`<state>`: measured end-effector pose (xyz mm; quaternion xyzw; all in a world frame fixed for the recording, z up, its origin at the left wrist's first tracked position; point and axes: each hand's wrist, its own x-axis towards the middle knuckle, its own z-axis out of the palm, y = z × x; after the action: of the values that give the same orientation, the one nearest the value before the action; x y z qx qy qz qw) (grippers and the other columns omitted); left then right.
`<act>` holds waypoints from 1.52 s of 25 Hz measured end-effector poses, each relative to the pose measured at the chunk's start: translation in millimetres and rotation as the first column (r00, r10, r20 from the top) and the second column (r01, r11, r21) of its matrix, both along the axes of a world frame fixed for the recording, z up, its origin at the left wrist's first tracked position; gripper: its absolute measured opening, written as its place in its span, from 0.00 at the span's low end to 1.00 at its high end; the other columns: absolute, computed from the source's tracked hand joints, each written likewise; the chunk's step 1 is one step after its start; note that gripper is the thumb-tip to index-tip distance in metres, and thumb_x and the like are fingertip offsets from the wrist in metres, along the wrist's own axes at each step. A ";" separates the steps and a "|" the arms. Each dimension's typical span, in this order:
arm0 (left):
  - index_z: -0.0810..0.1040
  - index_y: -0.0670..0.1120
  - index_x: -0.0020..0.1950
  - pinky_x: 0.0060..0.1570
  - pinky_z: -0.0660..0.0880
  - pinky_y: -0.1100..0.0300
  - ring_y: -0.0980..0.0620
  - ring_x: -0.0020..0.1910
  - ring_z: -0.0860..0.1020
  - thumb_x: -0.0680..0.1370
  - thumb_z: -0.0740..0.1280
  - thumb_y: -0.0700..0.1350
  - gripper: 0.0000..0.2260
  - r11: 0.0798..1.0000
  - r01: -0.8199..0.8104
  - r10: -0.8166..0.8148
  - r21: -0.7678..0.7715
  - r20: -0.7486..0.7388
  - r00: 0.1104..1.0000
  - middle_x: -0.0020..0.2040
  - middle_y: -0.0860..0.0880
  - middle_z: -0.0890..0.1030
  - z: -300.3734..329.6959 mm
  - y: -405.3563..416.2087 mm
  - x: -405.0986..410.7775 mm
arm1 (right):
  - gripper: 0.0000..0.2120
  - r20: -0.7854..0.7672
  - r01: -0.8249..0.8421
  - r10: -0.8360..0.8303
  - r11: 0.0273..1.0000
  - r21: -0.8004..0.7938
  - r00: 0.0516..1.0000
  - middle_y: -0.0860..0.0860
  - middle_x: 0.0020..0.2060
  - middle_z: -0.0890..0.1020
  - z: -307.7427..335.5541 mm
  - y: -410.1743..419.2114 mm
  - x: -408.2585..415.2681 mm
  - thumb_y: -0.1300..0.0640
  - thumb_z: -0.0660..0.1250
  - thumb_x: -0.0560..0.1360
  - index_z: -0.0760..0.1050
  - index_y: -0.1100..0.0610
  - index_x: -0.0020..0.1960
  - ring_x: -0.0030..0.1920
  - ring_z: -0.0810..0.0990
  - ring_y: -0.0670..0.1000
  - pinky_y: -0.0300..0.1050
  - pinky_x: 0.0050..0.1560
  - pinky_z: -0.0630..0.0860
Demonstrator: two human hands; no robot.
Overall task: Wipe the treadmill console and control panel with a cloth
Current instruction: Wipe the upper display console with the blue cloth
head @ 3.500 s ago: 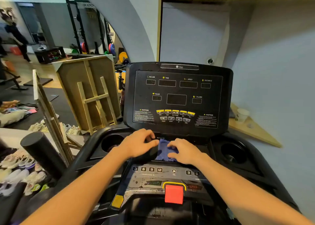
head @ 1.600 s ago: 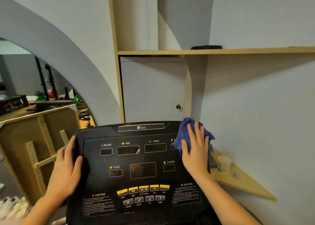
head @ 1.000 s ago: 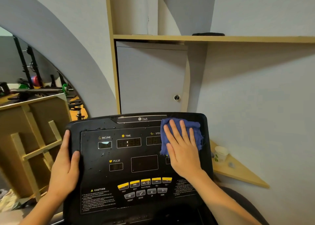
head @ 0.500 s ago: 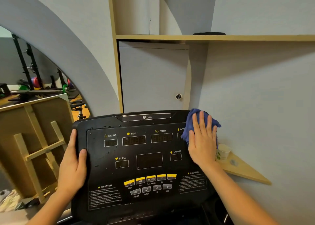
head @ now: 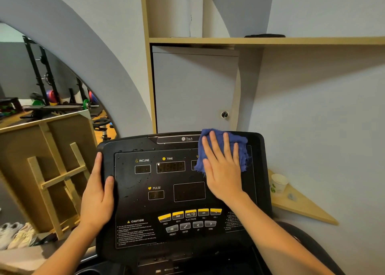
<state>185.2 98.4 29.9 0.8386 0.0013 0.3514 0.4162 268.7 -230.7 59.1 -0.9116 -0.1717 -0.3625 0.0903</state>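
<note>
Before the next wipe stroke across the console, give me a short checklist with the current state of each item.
1. Cloth under the wiping hand: ok. The right hand lies flat, fingers straight, on the blue cloth.
2. Cloth in contact with the console: ok, at its upper right, over the speed readout.
3. Console steadied: ok. The left hand grips its left edge.
4. Left side wiped: not ok. Droplets show near the incline and pulse readouts.
5. Button rows clear of both hands: ok.
6. Paper cup out of the stroke path: ok, on the corner shelf to the right.
</note>
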 end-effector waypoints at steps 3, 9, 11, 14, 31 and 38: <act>0.46 0.63 0.80 0.66 0.69 0.40 0.40 0.70 0.71 0.79 0.51 0.65 0.31 1.000 -0.004 0.004 0.005 0.005 1.000 0.77 0.47 0.66 -0.9 0.6 -0.2 | 0.27 0.006 -0.074 0.076 0.988 -0.138 0.997 0.50 0.83 0.53 -25.7 -12.5 -11.1 0.45 0.46 0.85 0.51 0.48 0.83 0.83 0.45 0.58 0.63 0.80 0.47; 0.46 0.64 0.80 0.65 0.69 0.41 0.41 0.70 0.71 0.79 0.51 0.65 0.30 1.000 0.008 -0.008 0.004 0.006 1.000 0.77 0.48 0.66 -1.6 -0.2 -0.4 | 0.28 -0.014 -0.074 0.073 0.990 -0.120 0.997 0.49 0.83 0.53 -51.3 -61.1 -27.5 0.45 0.50 0.85 0.51 0.47 0.83 0.83 0.48 0.55 0.62 0.79 0.51; 0.46 0.63 0.80 0.65 0.69 0.43 0.42 0.70 0.71 0.79 0.51 0.64 0.30 1.000 0.009 -0.009 0.001 0.010 1.000 0.77 0.49 0.66 -1.0 -1.2 -0.6 | 0.27 -0.023 -0.015 0.014 0.999 -0.039 1.000 0.50 0.83 0.53 -45.6 -61.3 -22.9 0.45 0.47 0.85 0.53 0.49 0.83 0.83 0.48 0.56 0.64 0.79 0.52; 0.46 0.62 0.80 0.64 0.68 0.47 0.45 0.70 0.71 0.79 0.51 0.64 0.31 1.000 0.005 -0.005 0.003 0.018 1.000 0.78 0.50 0.65 -1.7 -1.2 -0.7 | 0.28 -0.027 0.099 -0.097 0.992 0.079 0.995 0.53 0.83 0.53 -26.4 -41.1 -9.3 0.44 0.42 0.85 0.52 0.50 0.83 0.83 0.47 0.58 0.65 0.79 0.50; 0.46 0.64 0.80 0.63 0.71 0.47 0.49 0.69 0.71 0.79 0.51 0.65 0.30 1.000 0.001 -0.001 -0.025 0.016 1.000 0.77 0.53 0.65 -6.6 2.8 2.9 | 0.28 0.043 -0.194 0.209 0.952 -0.235 0.977 0.48 0.83 0.53 -34.2 31.5 -20.0 0.47 0.52 0.84 0.52 0.48 0.83 0.83 0.47 0.57 0.63 0.80 0.47; 0.46 0.64 0.80 0.61 0.72 0.50 0.49 0.68 0.72 0.80 0.51 0.64 0.29 1.000 0.005 -0.004 -0.022 0.015 1.000 0.77 0.52 0.66 -7.9 3.6 2.8 | 0.27 -0.004 -0.091 0.091 0.990 -0.108 0.996 0.51 0.83 0.56 -37.0 -5.4 -19.3 0.44 0.46 0.85 0.56 0.49 0.83 0.83 0.48 0.56 0.65 0.78 0.54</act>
<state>188.0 102.0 21.9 0.8313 0.0002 0.3566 0.4263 249.4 -236.1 22.1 -0.9063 -0.2323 -0.3486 0.0573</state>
